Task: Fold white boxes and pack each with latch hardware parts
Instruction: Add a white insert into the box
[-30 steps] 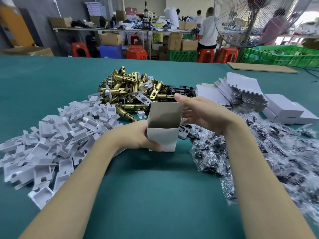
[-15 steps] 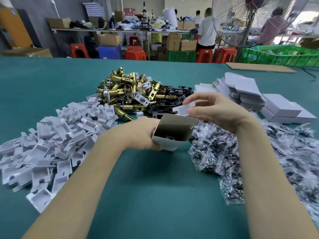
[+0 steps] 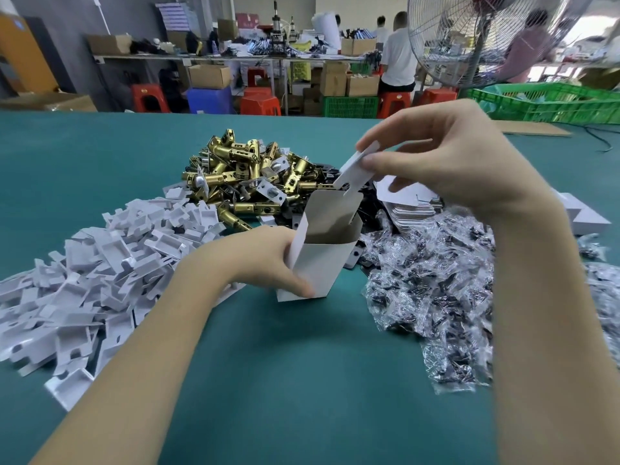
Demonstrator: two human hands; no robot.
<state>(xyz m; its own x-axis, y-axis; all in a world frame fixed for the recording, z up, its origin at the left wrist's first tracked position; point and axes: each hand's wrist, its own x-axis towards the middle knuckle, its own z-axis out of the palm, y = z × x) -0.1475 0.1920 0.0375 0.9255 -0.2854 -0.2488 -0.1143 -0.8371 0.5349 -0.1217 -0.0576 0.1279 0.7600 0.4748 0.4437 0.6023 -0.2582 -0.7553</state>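
Note:
My left hand (image 3: 268, 260) grips an open white box (image 3: 318, 260) that stands upright on the green table (image 3: 302, 380), its brown inside showing at the top. Above the box mouth, my right hand (image 3: 446, 162) pinches a flat white plate (image 3: 355, 169) between thumb and fingers; the plate's lower end dips into the box opening. Behind the box lies a pile of brass latch bolts (image 3: 248, 176).
A heap of white card inserts (image 3: 100, 270) spreads at the left. Clear bags of small dark parts (image 3: 446, 297) cover the right. Flat box blanks (image 3: 409, 199) and folded boxes (image 3: 583, 213) lie at the back right. A standing fan (image 3: 476, 38) rises beyond the table.
The box was tipped towards me and now stands upright again. My right hand rose with the white plate and brought its lower end into the box opening.

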